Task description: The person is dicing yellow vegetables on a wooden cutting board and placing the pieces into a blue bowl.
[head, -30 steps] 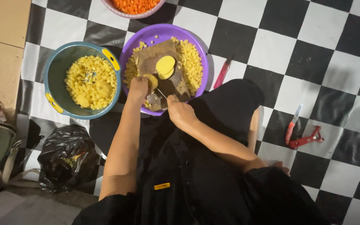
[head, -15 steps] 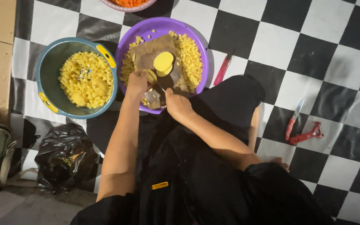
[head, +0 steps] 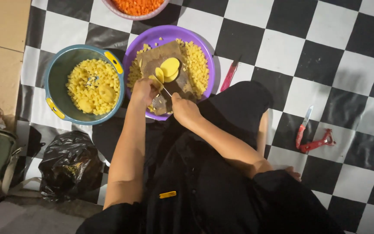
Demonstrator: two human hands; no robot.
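A purple bowl sits on the checkered floor mat and holds a brown cutting board with diced yellow potato around it. Potato slices lie on the board. My left hand holds a potato piece down on the board. My right hand grips a knife whose blade meets that piece.
A blue pot with yellow handles left of the bowl holds diced potato. A pink bowl of orange cubes is at the top. Red-handled knives and a red peeler lie to the right. A black plastic bag sits lower left.
The view shifted slightly, so everything sits a little lower in frame. My hands stay on the board, with another slice now standing beside the potato piece.
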